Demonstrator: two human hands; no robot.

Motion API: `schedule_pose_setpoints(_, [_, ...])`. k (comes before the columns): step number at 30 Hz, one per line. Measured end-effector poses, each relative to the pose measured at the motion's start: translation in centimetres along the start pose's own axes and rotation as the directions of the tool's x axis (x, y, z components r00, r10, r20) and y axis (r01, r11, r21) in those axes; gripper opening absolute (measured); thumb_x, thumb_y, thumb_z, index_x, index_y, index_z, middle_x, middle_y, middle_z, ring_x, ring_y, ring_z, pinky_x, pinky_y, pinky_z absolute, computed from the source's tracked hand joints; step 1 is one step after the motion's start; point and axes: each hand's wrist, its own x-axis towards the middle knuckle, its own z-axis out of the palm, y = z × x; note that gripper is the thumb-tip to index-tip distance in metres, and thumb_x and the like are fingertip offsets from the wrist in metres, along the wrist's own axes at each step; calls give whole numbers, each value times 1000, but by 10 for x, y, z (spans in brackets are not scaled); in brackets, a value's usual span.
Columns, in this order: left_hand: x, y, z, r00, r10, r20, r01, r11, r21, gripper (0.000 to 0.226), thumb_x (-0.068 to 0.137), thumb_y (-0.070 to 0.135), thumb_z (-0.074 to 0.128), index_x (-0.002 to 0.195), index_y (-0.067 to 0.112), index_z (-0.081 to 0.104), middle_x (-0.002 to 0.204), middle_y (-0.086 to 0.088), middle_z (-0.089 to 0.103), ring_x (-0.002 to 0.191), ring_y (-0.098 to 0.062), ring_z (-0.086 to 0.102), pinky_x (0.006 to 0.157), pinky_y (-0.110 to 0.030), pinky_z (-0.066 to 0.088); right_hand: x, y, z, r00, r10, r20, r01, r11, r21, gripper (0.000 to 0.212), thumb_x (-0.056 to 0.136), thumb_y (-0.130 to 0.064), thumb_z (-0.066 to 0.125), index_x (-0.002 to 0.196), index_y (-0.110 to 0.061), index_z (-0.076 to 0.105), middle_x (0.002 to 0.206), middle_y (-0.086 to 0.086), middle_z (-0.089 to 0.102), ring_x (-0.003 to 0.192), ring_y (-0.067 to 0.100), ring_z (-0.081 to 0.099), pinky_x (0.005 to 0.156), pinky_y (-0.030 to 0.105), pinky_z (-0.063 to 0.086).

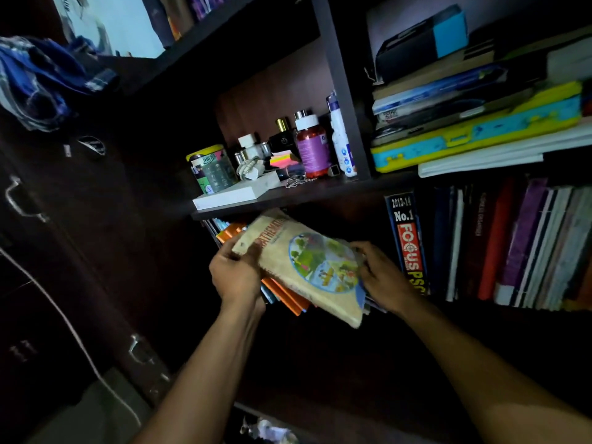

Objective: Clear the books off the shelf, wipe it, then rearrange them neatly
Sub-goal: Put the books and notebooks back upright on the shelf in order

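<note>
**Books held at the lower-left bay, tilted between two hands**

Hands meet at the mouth of the lower-left shelf (pixel 320 195) bay. The left hand (pixel 235 275) grips the near left edge of a stack (pixel 285 296) of books, thumb on top of the cover and fingers wrapped underneath. The right hand (pixel 382 278) clasps the opposite edge, fingers curled over the side of the top book; whether they reach under the whole stack cannot be seen.

On top lies a mathematics book (pixel 307 267), cover up, with orange and blue books under it. Its long axis slants from upper left, just beneath the shelf board, down to lower right toward the person. The stack sits directly between the hands, so neither is nearer; each holds one long side. The far end is level with the bay opening, just below the board, and whether it rests on anything inside is hidden in the dark.

Upright books (pixel 499 241) fill the bay to the right, beginning with the Focus volume (pixel 408 241) just beside the right hand. I judge the stack will travel along its own axis, in or out, and must stay clear of the board above.
</note>
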Motion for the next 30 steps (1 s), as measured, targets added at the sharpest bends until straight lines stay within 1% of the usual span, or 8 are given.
schedule_pose_setpoints(5, [0,-6,-8,981,137,-141,-140,990,-13,24,79,8,76,96,25,76,92,-4,76,79,-17,71,80,-41,63,0,5,-1,997,69,31,-69,997,16,47,102,-8,49,147,-15,44,143,7,49,130,21,48,94,20,34])
schedule_pose_setpoints(8, [3,1,-20,947,217,-237,-237,970,-58,26,86,2,73,107,18,71,98,-3,74,80,-8,70,71,-26,58,-2,2,0,998,8,62,-6,999,-34,49,96,-12,58,142,-22,46,142,2,48,132,21,46,103,31,41])
schedule_pose_setpoints(12, [10,5,-32,925,257,-281,-277,960,-34,25,87,7,75,107,21,71,105,-9,74,90,-14,73,76,-30,60,-4,4,3,995,-21,97,37,986,-165,62,90,-11,69,144,-26,44,145,7,41,131,31,45,105,44,45])
schedule_pose_setpoints(17, [3,-1,-30,934,250,-257,-268,963,-39,23,90,6,74,110,17,69,104,-10,73,85,-11,71,68,-20,56,0,-11,6,988,-154,-11,110,752,-650,58,81,-20,75,132,-25,47,122,11,47,98,34,56,71,38,44])
schedule_pose_setpoints(21, [5,-8,-29,937,242,-251,-262,964,-46,23,89,7,74,107,21,69,104,-11,74,88,-15,72,73,-28,59,-1,-27,1,998,-15,56,49,739,-672,27,101,-32,50,129,-32,52,128,4,56,99,33,69,77,37,56])
schedule_pose_setpoints(24, [5,-13,-29,933,257,-253,-274,961,-33,24,89,7,73,107,21,68,105,-12,74,90,-17,72,78,-31,59,1,-30,-5,999,40,-37,-54,659,-750,47,102,-21,49,146,-31,42,124,4,58,95,30,71,73,36,55])
schedule_pose_setpoints(27, [5,-22,-23,943,233,-237,-248,968,-37,22,89,5,73,105,19,67,99,-8,73,83,-11,71,73,-27,58,-2,-37,-3,990,84,-111,-137,741,-657,60,99,-27,53,156,-26,33,119,8,62,95,33,70,74,39,55])
schedule_pose_setpoints(30, [1,-36,-8,957,215,-196,-229,972,-49,22,81,18,78,100,24,69,95,-5,74,86,-19,72,80,-36,60,-5,-45,0,979,153,-136,-202,833,-515,64,101,-36,46,159,-19,23,126,14,63,105,40,66,83,43,52])
